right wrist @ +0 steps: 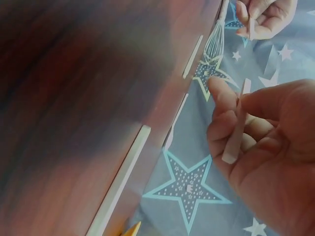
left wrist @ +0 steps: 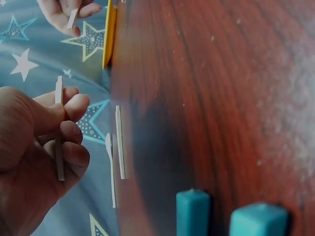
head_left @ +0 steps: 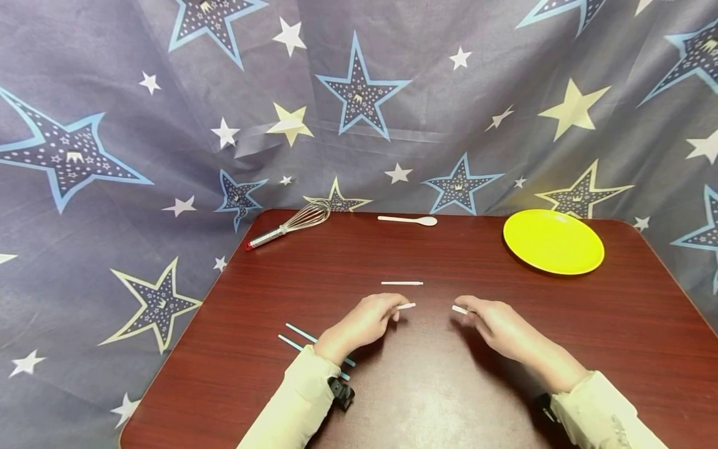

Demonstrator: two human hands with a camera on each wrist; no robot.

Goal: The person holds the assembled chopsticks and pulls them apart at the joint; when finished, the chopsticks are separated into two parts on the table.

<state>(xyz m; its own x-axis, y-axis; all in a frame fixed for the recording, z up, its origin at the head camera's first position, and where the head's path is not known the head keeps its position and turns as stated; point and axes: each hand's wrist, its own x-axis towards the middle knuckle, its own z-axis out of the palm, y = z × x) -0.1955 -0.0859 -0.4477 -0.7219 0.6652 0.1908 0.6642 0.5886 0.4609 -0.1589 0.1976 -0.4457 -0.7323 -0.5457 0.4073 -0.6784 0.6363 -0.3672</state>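
Near the middle of the table, my left hand (head_left: 367, 319) pinches a short white stick (left wrist: 59, 132) between thumb and fingers. That stick has a narrower stub at its tip. Facing it across a gap, my right hand (head_left: 501, 325) pinches another short white stick (right wrist: 238, 123). Both sticks are held above the tabletop. A similar white stick (head_left: 402, 283) lies on the table just beyond the hands. Two blue sticks (head_left: 303, 332) lie side by side on the left, partly hidden under my left forearm. One more pale stick (right wrist: 120, 182) shows on the table in the right wrist view.
A whisk (head_left: 288, 226) lies at the table's back left corner. A white spoon (head_left: 408, 219) is along the back edge. At the back right rests a yellow plate (head_left: 552, 242). A star-patterned curtain (head_left: 359, 162) hangs behind the brown table (head_left: 235, 374).
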